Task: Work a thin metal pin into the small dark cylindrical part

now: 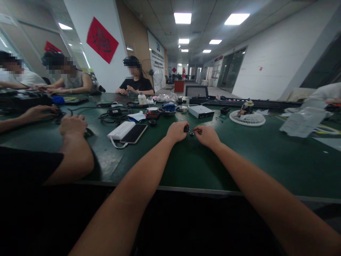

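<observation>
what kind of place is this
Probably an electronics workshop or assembly lab: people sit along a long green workbench strewn with cables and a small metal box, and the left hand pinches a small black part.

On the desk (pixel 266 167), a small part (pixel 191 133), probably a ring, lies between the left hand (pixel 177 131) and right hand (pixel 207 136). Left of them, a phone (pixel 133 134) lies against a power bank (pixel 120 130); behind them sits a box (pixel 201 111), with a round fan (pixel 247 118) to its right.
</observation>
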Motion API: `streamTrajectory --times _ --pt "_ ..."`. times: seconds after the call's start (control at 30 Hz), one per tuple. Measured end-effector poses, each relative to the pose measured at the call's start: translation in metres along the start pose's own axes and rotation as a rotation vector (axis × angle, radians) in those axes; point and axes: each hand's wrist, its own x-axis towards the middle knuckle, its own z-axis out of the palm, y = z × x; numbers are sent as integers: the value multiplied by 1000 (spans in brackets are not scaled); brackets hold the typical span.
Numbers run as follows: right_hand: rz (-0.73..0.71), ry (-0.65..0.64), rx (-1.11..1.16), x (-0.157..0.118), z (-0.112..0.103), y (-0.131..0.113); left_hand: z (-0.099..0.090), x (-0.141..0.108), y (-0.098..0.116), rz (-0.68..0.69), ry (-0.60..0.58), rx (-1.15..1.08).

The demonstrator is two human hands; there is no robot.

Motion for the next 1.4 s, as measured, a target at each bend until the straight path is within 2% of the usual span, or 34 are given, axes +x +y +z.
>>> streamTrajectory --times 0.17,0.33,0.57,0.93,1.07,1.4 --pt "-47 -63 40 -1 0 0 0 0 -2 -7 0 7" --pt "-48 -61 45 -2 -1 -2 1 0 -2 3 -11 4" --pt "59 0 -23 1 -1 -2 0 0 1 4 -10 -8" --pt "171 55 -68 1 0 4 -7 0 2 -117 56 27" --pt "126 76 -16 3 0 4 -7 0 1 -156 72 35" --pt "-30 19 100 4 9 2 -5 1 2 -169 64 30"
